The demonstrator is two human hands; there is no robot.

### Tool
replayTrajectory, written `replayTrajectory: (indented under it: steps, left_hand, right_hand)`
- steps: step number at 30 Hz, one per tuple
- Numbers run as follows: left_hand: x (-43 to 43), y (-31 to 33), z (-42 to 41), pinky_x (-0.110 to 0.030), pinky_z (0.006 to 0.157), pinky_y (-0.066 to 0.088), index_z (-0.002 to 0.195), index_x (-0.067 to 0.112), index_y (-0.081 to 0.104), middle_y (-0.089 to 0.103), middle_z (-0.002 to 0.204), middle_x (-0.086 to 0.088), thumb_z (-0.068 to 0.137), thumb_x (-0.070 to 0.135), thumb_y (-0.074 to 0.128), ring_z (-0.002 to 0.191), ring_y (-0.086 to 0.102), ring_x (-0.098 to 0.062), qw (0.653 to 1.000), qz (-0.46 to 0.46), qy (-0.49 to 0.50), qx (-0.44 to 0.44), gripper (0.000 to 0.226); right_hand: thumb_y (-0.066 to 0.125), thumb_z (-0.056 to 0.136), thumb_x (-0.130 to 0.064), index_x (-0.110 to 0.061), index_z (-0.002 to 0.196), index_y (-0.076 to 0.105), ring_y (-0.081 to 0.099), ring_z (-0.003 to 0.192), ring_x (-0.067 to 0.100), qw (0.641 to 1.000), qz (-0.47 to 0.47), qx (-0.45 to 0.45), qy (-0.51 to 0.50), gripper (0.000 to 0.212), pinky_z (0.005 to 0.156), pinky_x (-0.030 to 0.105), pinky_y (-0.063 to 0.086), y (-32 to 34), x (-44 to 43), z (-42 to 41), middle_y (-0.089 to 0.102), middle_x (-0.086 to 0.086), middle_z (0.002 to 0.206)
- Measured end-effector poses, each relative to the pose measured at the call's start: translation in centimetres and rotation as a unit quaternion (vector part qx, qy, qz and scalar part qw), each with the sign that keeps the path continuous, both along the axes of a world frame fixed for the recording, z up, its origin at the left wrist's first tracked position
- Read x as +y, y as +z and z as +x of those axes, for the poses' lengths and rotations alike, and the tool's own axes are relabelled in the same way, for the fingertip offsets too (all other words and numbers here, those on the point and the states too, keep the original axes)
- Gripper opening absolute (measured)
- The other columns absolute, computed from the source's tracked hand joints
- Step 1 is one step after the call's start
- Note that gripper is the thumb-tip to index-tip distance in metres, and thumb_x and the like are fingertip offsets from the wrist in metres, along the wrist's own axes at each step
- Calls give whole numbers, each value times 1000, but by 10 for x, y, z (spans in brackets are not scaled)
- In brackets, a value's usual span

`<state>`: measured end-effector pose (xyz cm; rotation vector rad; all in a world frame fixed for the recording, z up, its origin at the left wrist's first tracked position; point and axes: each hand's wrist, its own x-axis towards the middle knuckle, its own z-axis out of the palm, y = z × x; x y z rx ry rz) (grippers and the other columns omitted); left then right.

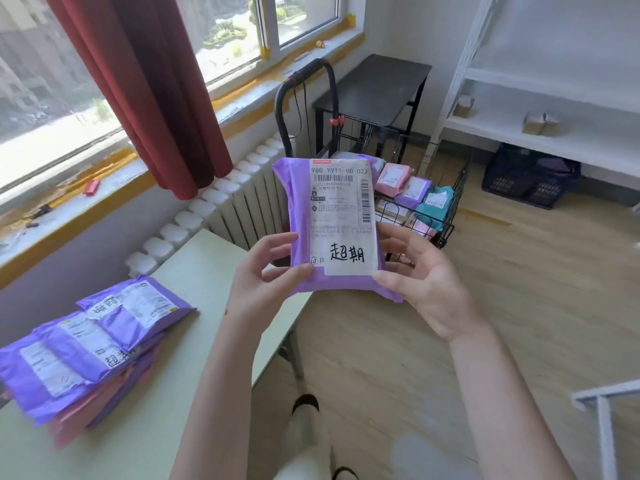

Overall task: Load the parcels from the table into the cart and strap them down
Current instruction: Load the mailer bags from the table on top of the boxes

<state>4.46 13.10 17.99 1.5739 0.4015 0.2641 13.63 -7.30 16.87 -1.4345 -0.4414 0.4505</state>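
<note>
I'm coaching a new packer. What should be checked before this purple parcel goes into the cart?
1. Grip: left hand and right hand both hold the parcel at its lower end: ok.
2. Label faces up and is readable: ok.
3. Free room in the cart: the parcel hides part of it: cannot tell.
4. Floor toward the cart: nothing seen in the way: ok.
5. Table emptied: a stack remains: not ok.

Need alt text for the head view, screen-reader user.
The left hand and right hand hold a labelled purple parcel upright before a black wire cart that holds pink, purple and teal parcels. A stack of purple and pink parcels lies on the table at left.
</note>
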Motion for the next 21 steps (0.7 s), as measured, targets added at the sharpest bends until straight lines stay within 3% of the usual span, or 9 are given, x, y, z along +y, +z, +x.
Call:
replayTrajectory:
  steps: [3,10,13,18,21]
  left_hand:
    - [5,-3,31,-16,59,47,107,29,65,69,109,1,63,27,71,73,68,-8,1000,1,-15,8,45]
    - [31,-7,118,-28,66,46,97,36,65,69,108,2,50,38,74,75,66,-15,998,1,-61,30,48]
    - [44,-7,154,-28,64,46,96,35,64,67,109,0,45,44,70,74,65,-15,996,2,-84,32,53]
    - [54,-17,204,-34,64,51,100,29,62,67,108,-3,48,34,72,82,69,-23,993,-10,-111,41,53]
    - [52,-28,231,-32,59,47,104,23,59,67,106,-6,58,23,68,79,66,-25,990,-17,-129,59,47]
  right_hand:
    - [74,71,-10,-31,123,61,65,93,9,1000,-4,4,-26,57,77,24,53,-2,3,22,69,-9,106]
    - [76,68,-5,-33,122,59,67,92,11,998,-11,20,-52,64,77,26,53,5,20,84,70,-12,101]
    - [73,68,-6,-34,122,59,67,91,12,997,-12,23,-66,63,79,29,53,6,31,111,67,-3,108]
    - [74,68,-6,-31,127,58,66,99,18,994,-22,35,-98,66,95,43,51,-3,40,149,65,3,114]
    - [74,68,-10,-36,123,61,63,108,30,989,-42,49,-135,62,102,51,47,-15,41,169,63,13,120]
